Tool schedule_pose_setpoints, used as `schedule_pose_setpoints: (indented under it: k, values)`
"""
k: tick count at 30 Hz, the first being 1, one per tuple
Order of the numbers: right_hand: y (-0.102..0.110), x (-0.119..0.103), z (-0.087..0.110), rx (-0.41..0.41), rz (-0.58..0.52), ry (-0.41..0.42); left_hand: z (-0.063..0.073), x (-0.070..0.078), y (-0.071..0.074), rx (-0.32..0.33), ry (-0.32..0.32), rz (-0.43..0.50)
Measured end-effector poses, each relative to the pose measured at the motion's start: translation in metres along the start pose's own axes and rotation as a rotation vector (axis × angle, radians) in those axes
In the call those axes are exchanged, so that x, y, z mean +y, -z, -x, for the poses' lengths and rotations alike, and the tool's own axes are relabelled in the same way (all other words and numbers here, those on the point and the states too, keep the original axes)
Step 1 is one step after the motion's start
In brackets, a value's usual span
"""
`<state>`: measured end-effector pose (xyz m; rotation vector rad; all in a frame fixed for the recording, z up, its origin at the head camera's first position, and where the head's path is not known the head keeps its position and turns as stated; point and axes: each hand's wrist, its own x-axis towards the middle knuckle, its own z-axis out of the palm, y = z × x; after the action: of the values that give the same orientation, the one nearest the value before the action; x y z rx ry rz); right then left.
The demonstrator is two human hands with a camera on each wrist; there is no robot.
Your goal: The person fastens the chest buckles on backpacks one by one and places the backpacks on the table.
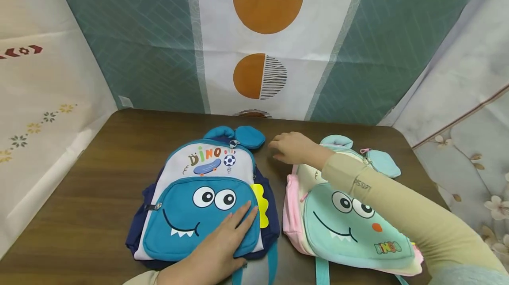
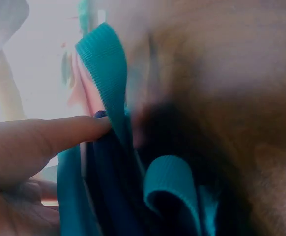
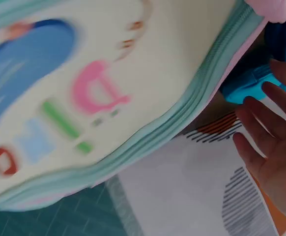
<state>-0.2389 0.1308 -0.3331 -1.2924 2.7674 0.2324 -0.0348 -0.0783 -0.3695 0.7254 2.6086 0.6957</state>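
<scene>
A blue backpack (image 1: 187,218) with a dinosaur face lies face up on the left. My left hand (image 1: 218,249) rests on its lower right front, fingers extended; in the left wrist view the thumb (image 2: 49,140) touches the navy edge by a teal strap (image 2: 108,73). On the right lies a mint-and-pink backpack (image 1: 334,232) with a similar face. My right arm crosses above it. My right hand (image 1: 294,147), holding nothing, is between the bags' tops, near the blue bag's ear-shaped flap (image 1: 249,137). In the right wrist view, its fingers (image 3: 261,120) are spread loosely.
Both bags lie on a brown wooden table (image 1: 79,196). A patterned green and white cloth (image 1: 338,46) hangs behind the table's far edge. Pale cloths hang at the left and right. A mint flap (image 1: 383,163) lies by the right bag's top, and straps extend towards the near edge.
</scene>
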Motion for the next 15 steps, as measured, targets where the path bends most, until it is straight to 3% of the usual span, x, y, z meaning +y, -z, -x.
schedule_pose_setpoints:
  k: [5, 7, 10, 15]
  values:
    - [-0.009, -0.005, -0.036, -0.102, -0.196, -0.102, 0.001, 0.0, -0.011, 0.019, -0.016, -0.309]
    - [-0.008, -0.006, -0.048, -0.147, -0.269, -0.158, 0.002, 0.0, -0.014, 0.051, -0.02, -0.375]
    - [-0.005, -0.011, -0.062, -0.198, -0.363, -0.223, 0.003, 0.0, -0.013, 0.072, -0.008, -0.332]
    - [-0.005, -0.028, -0.074, -0.318, -0.579, -0.294, 0.003, 0.001, -0.008, 0.043, 0.004, -0.265]
